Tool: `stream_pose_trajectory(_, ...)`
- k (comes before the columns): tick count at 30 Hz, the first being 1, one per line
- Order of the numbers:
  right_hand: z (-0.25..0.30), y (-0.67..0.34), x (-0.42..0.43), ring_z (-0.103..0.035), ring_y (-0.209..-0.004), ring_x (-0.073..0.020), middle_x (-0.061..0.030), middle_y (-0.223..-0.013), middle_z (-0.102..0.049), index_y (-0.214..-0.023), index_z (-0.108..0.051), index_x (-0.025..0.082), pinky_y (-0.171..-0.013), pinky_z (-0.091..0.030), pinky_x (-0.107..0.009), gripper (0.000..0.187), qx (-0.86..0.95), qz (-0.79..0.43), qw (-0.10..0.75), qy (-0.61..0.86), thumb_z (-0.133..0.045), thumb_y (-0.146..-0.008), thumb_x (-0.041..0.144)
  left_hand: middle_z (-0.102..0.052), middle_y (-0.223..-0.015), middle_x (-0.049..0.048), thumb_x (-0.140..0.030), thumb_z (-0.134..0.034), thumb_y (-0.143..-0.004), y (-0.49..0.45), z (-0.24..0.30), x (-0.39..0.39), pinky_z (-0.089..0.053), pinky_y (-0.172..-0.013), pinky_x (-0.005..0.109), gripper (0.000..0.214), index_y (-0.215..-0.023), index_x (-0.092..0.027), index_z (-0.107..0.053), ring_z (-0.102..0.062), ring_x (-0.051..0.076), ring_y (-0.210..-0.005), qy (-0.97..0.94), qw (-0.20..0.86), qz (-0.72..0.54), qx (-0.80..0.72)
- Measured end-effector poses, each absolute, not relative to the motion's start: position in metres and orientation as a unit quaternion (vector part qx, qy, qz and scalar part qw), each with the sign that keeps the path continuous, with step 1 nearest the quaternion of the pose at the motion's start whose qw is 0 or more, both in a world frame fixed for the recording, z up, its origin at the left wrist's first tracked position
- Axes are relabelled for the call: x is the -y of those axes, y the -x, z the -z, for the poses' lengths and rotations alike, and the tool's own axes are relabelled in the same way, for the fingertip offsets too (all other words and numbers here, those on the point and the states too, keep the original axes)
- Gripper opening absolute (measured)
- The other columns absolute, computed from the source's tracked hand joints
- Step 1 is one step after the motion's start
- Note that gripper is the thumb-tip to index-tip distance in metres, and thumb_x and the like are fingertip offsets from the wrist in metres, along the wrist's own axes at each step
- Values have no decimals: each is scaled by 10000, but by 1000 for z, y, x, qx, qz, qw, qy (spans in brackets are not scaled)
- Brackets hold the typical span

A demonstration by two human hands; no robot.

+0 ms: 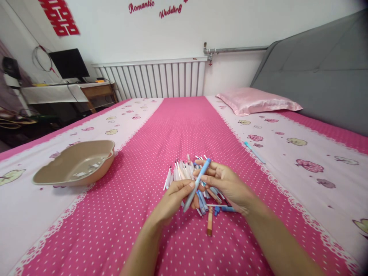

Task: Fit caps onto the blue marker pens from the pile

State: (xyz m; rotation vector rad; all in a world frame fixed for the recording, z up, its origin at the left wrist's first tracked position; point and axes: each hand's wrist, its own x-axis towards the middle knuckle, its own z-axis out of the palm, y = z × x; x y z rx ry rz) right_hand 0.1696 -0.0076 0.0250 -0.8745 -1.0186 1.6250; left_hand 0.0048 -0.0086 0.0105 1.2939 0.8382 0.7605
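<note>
Between my two hands is a blue pen [198, 183], tilted with its brighter blue end up and to the right. My left hand [176, 195] pinches its lower part between thumb and fingers. Higher up, my right hand [225, 182] grips it near the blue end. Beneath and behind the hands lies a pile of pens and loose pen parts [179, 168], partly hidden by my fingers. Closer to me, an orange-brown pen piece [209, 224] rests on the bedspread beside a small blue cap [216, 211].
A beige plastic basin [74, 163] with a few clear pieces inside stands on the left of the bed. One light blue pen [255, 152] lies apart on the right. Farther back are a pink pillow [255, 100], a grey headboard [319, 69] and a white radiator [152, 78].
</note>
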Motion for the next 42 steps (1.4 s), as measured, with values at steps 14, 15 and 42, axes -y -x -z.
stream_pose_trajectory(14, -21, -171, 6, -621, -723, -123, -58, -973, -652, -1147, -531, 182, -655, -495, -267, 514, 464, -652, 469, 374, -735, -681, 259, -595, -520, 20, -429, -528, -820, -4, -9, 7, -358, -503, 193, 355, -873, -116, -687, -484, 81, -471, -575, 652, -336, -364)
stream_pose_trajectory(15, -21, -171, 6, -623, -733, -130, -57, -960, -656, -1141, -534, 180, -669, -496, -278, 512, 469, -646, 469, 378, -736, -679, 272, -593, -519, 19, -441, -532, -816, -4, -10, 7, -358, -504, 193, 366, -864, -112, -684, -477, 78, -466, -580, 648, -335, -363)
stream_pose_trajectory(42, -19, -170, 8, -619, -880, -173, -89, -1078, -615, -1209, -448, 221, -772, -494, -327, 523, 518, -646, 458, 323, -683, -748, 292, -636, -619, 39, -460, -533, -821, -5, -9, 7, -413, -504, 196, 353, -794, -116, -608, -537, 93, -512, -583, 649, -348, -343)
